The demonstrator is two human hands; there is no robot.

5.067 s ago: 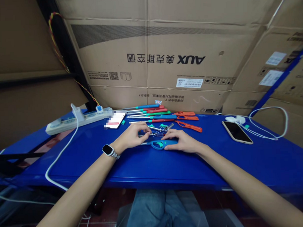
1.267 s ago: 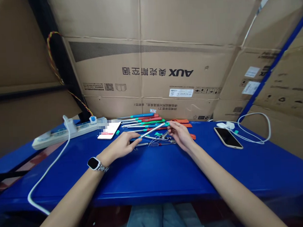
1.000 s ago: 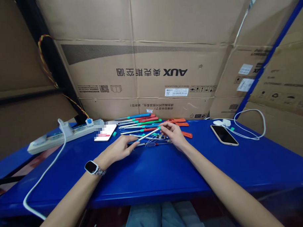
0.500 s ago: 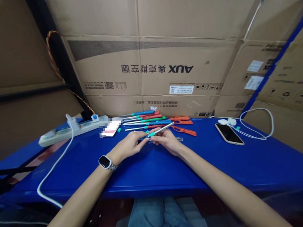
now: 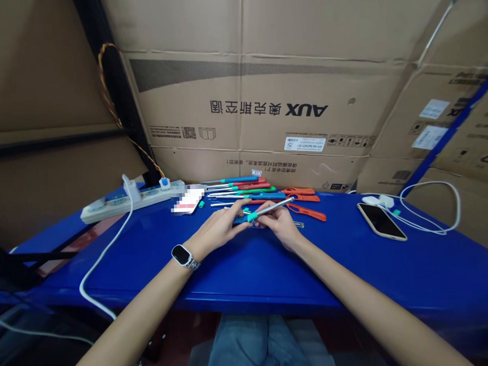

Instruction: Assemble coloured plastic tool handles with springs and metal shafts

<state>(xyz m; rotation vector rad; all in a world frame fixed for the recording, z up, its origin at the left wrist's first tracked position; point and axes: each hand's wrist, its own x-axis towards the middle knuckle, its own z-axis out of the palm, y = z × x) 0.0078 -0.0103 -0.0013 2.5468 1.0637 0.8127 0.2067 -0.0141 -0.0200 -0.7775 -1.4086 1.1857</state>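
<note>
My left hand [image 5: 218,225] is closed around the blue handle of a long-necked lighter [image 5: 273,207], with its thumb and fingers near the teal collar. The lighter's silver tube slants up to the right. My right hand [image 5: 283,224] pinches at the lighter just below the collar; its fingertips partly hide what they touch. A clear plastic piece [image 5: 299,224] pokes out beside the right hand. Right behind both hands lie several similar lighters in blue, red and green [image 5: 256,190], their silver tubes toward the left. Orange looped handles [image 5: 309,211] lie at their right end.
A white power strip [image 5: 104,208] with plugs and a cable lies at the left. Near it are a pale phone-like object [image 5: 190,200] and a small teal piece [image 5: 201,204]. A phone [image 5: 382,221] and white charging cable [image 5: 449,218] lie right. Cardboard [image 5: 264,86] stands behind the blue table [image 5: 342,254].
The view has shifted, so the scene sits a little further right. My left fingers have lifted and spread slightly around the handle; the lighter stays held between both hands.
</note>
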